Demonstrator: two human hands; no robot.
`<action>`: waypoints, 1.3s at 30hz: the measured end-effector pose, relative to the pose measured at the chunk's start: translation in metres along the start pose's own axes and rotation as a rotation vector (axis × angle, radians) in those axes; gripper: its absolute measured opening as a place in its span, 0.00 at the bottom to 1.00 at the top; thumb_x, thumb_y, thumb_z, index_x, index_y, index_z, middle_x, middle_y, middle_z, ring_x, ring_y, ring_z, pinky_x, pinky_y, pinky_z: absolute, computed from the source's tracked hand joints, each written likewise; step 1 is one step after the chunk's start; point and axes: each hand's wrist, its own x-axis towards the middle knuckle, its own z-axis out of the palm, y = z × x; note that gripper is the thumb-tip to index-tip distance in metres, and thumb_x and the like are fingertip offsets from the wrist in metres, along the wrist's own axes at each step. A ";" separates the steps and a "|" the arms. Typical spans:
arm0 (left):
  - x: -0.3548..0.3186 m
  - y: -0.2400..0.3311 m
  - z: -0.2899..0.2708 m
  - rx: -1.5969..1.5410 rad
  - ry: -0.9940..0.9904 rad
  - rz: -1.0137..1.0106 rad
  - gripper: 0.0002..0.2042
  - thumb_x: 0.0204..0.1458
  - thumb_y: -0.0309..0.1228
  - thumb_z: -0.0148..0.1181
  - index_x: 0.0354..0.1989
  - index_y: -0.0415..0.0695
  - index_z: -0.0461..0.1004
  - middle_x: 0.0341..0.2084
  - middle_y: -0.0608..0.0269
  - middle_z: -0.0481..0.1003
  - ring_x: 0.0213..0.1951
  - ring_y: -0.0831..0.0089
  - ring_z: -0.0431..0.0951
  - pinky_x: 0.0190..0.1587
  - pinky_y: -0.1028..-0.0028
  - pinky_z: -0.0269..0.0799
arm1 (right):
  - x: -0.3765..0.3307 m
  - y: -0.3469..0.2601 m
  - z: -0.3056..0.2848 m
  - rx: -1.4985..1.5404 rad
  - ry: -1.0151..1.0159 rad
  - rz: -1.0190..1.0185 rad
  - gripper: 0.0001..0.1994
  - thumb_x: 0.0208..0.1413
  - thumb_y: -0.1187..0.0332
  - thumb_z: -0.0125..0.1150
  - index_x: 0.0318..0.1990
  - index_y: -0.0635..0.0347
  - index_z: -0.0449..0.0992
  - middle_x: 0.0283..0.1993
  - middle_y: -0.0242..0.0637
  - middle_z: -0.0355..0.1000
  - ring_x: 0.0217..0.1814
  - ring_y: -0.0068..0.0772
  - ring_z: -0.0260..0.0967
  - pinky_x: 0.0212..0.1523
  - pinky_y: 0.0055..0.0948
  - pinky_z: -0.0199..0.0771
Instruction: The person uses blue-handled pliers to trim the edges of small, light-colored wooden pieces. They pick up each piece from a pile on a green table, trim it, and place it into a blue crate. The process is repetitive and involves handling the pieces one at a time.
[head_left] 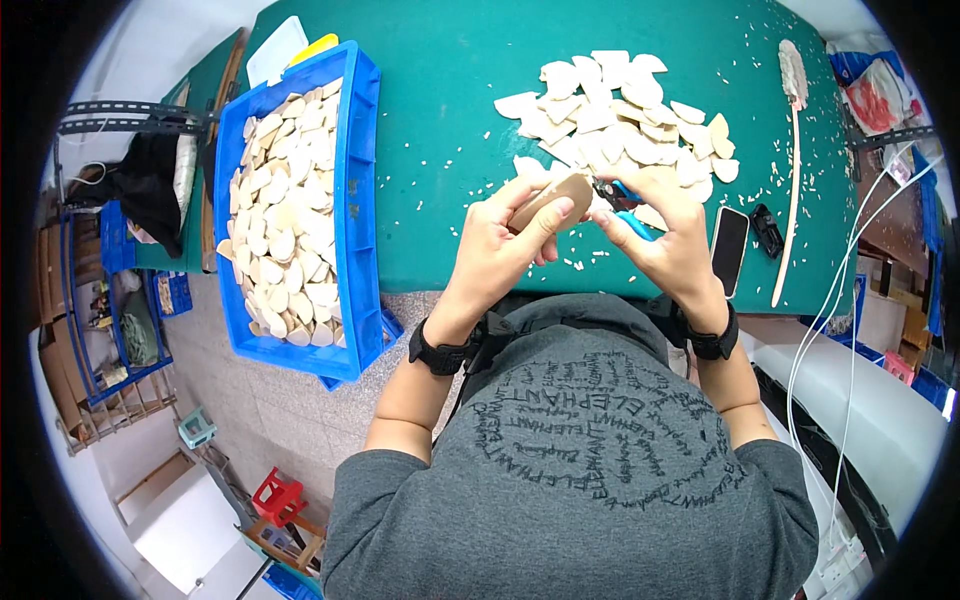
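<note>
My left hand [500, 245] is closed round a flat beige piece [562, 200] with a rounded edge, thumb on its face. In my right hand [672, 245] is a pair of small nippers [640, 224] with blue handles. Their dark jaws are at the right end of the beige piece; whether they bite into it is too small to tell. Just beyond both hands lies a loose pile of similar beige pieces [625, 120], many half-round, on the green tabletop [440, 120].
To the left, a blue plastic crate [362, 200] is heaped with beige pieces [285, 225]. A phone [730, 250], a small black object [767, 230] and a long-handled duster [793, 130] lie at the right. Pale scraps dot the table. White cables [835, 280] hang at far right.
</note>
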 end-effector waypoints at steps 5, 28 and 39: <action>-0.007 0.003 0.002 0.030 0.001 0.023 0.13 0.57 0.32 0.57 0.47 0.39 0.72 0.25 0.67 0.75 0.20 0.85 0.71 0.20 0.84 0.65 | -0.001 -0.002 -0.002 0.009 -0.005 -0.041 0.18 0.44 0.68 0.70 0.45 0.60 0.76 0.37 0.39 0.74 0.35 0.32 0.72 0.37 0.27 0.72; -0.014 0.000 0.004 0.260 0.040 0.181 0.14 0.55 0.34 0.58 0.46 0.38 0.73 0.30 0.57 0.79 0.29 0.74 0.79 0.31 0.74 0.72 | 0.000 0.002 -0.007 0.003 -0.121 -0.097 0.16 0.43 0.68 0.71 0.40 0.61 0.77 0.25 0.33 0.70 0.22 0.23 0.64 0.24 0.21 0.65; -0.016 -0.004 0.002 0.203 -0.002 0.153 0.15 0.56 0.31 0.54 0.51 0.42 0.71 0.34 0.66 0.77 0.31 0.85 0.73 0.27 0.83 0.68 | 0.001 0.001 -0.016 0.008 -0.258 -0.034 0.16 0.43 0.69 0.71 0.42 0.62 0.78 0.33 0.36 0.74 0.33 0.24 0.70 0.30 0.20 0.68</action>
